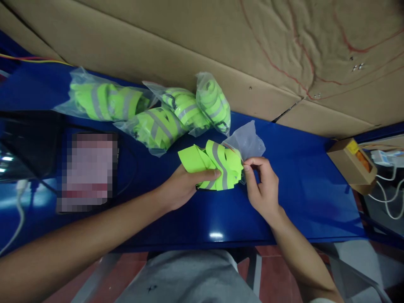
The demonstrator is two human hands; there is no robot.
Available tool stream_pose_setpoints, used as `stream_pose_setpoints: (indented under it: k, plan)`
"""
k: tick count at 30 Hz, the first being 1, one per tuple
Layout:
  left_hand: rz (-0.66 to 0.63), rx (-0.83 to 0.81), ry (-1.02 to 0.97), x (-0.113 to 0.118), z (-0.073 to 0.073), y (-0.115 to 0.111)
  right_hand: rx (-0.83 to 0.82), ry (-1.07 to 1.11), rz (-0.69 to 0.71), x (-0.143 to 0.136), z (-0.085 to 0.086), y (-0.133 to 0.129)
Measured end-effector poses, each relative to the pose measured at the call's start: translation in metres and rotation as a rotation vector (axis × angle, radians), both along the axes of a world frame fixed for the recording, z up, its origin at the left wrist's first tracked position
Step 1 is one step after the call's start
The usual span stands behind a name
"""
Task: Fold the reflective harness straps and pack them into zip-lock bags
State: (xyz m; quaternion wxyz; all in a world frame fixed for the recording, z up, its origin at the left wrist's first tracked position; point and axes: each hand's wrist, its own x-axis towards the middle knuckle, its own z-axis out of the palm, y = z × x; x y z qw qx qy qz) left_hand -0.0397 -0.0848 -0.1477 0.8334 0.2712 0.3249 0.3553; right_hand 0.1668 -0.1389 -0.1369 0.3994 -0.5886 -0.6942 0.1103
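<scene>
A folded neon-green bundle with grey reflective stripes point(223, 166) is held above the blue table, in the middle of the head view. My left hand point(186, 185) grips its left side, thumb lying across the front. At its right, my right hand point(261, 181) pinches the edge of a clear plastic bag point(248, 141) between thumb and forefinger. The bag's mouth is against the right end of the bundle, and most of the bag looks flat. Behind them lie several similar green bundles inside clear bags, among them a long one point(107, 101) and an upright one point(213, 103).
A blurred-out flat device point(88, 172) and a black object point(28, 143) with cables are on the left of the blue table point(303, 189). An open cardboard box point(353, 166) stands at the right edge. Brown cardboard point(189, 46) lines the back.
</scene>
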Motion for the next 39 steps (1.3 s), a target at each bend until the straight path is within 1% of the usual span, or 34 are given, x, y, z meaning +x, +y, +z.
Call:
stream_pose_setpoints:
  k: [5,10,12,15,21,23,26,28,30,31,33,36,39]
  plan:
    - [0.06,0.041,0.026,0.003,-0.001,0.001,0.023,0.03,0.047,-0.007,-0.002,-0.004]
    - [0.121,0.074,0.064,0.004,-0.002,0.001,0.006,0.082,0.075,-0.017,-0.007,-0.006]
    - [0.155,0.128,0.088,0.003,-0.004,0.001,-0.011,0.131,0.094,-0.021,-0.008,-0.009]
    - [0.169,0.217,0.13,0.003,-0.009,-0.001,-0.012,0.195,0.11,-0.025,-0.009,-0.014]
    - [0.237,0.356,0.205,0.005,-0.019,0.0,-0.125,0.356,0.063,-0.026,-0.011,-0.016]
    - [0.251,0.341,0.18,0.005,-0.019,0.0,-0.139,0.363,0.065,-0.026,-0.012,-0.014]
    - [0.259,0.212,0.122,0.005,-0.019,-0.002,-0.124,0.303,0.009,-0.026,-0.014,-0.009]
    - [0.239,0.138,0.091,0.007,-0.02,-0.005,-0.121,0.276,-0.027,-0.027,-0.016,-0.007]
    - [0.194,0.126,0.066,0.008,-0.021,-0.007,-0.129,0.274,-0.032,-0.028,-0.018,-0.007]
    - [0.17,0.152,0.066,0.009,-0.021,-0.008,-0.136,0.279,-0.023,-0.029,-0.019,-0.007]
    - [0.141,0.269,0.113,0.01,-0.021,-0.008,-0.146,0.31,-0.001,-0.031,-0.02,-0.008]
    - [0.191,0.508,0.288,0.008,-0.021,-0.004,-0.183,0.426,0.051,-0.036,-0.02,-0.01]
    - [0.248,0.675,0.397,0.003,-0.023,-0.002,-0.217,0.53,0.09,-0.038,-0.018,-0.011]
